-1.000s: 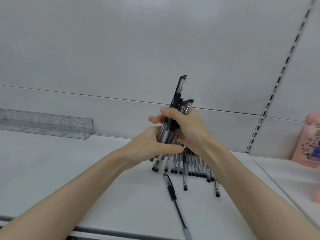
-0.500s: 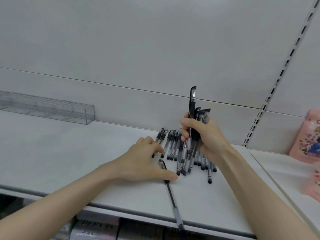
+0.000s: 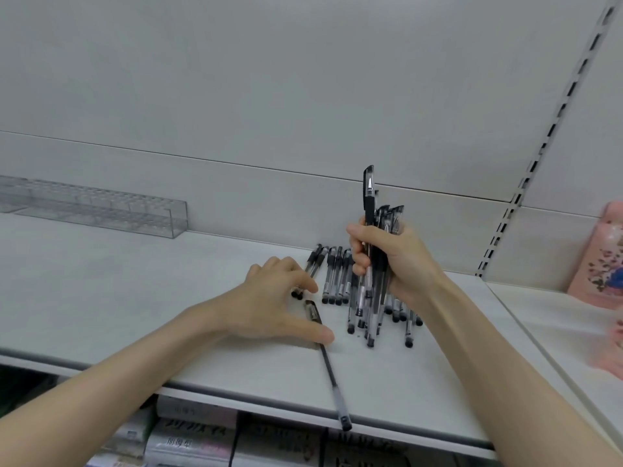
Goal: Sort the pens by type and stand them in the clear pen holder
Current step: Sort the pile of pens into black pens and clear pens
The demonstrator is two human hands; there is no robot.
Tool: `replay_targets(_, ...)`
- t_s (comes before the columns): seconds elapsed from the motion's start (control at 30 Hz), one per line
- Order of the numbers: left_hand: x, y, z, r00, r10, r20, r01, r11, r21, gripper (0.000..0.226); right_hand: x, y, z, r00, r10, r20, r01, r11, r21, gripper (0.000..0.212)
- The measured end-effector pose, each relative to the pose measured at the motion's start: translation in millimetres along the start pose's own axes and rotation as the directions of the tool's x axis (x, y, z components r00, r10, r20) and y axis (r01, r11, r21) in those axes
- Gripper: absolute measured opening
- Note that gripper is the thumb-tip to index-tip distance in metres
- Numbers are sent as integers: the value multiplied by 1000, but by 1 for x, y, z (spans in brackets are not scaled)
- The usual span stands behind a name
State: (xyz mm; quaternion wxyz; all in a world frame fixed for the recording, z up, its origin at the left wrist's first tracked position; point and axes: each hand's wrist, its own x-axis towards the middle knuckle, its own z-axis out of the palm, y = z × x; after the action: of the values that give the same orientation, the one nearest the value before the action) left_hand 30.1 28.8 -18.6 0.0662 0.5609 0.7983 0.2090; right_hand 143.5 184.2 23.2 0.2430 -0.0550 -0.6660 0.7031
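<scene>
A bundle of pens [image 3: 369, 197] was gripped upright in the right hand [image 3: 404, 264], the fingers curled round the barrels. One pen stood higher than the others, and the middle of the bundle was hidden by the fingers. The lower tips were seen just over the shelf [image 3: 135, 298]; whether they touched it could not be told.

At 9 o'clock of that hand, the left hand [image 3: 266, 305] was laid loosely spread on the shelf, nothing being gripped. Its thumb was rested across a long pen [image 3: 332, 375], which pointed to 5 o'clock and overhung the front edge. Whether the fingertips touched the nearest pen could not be told.

A row of loose pens [image 3: 333, 278] was lain flat behind the two hands, partly covered by them.

The clear pen holder [image 3: 101, 210] was set well apart at 10 o'clock against the back wall, its left end cut off by the frame and its cells hard to make out.

At 3 o'clock a pink package [image 3: 606, 254] was cut off and blurred.
</scene>
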Motion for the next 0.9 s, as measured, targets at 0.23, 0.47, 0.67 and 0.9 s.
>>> replay_targets(0.23, 6, -10, -2, 996, 73, 41, -72, 997, -18, 53, -2, 0, 7, 999, 45, 20, -46, 998, 31, 23)
replay_targets(0.47, 4, -12, -32, 994, 108, 34, -67, 801, -595, 18, -2, 1, 8, 994, 108, 28, -109, 994, 26, 19)
replay_targets(0.67, 17, 8, -63, 945, 28, -327, -262, 661, -703, 11, -5, -11, 22, 972, 83, 218, -101, 992, 75, 12)
replay_targets(0.9, 19, 2, -49, 866, -86, -493, -262, 761, -593, 20, 9, -6, 34, 993, -106, 57, 110, 992, -68, 3)
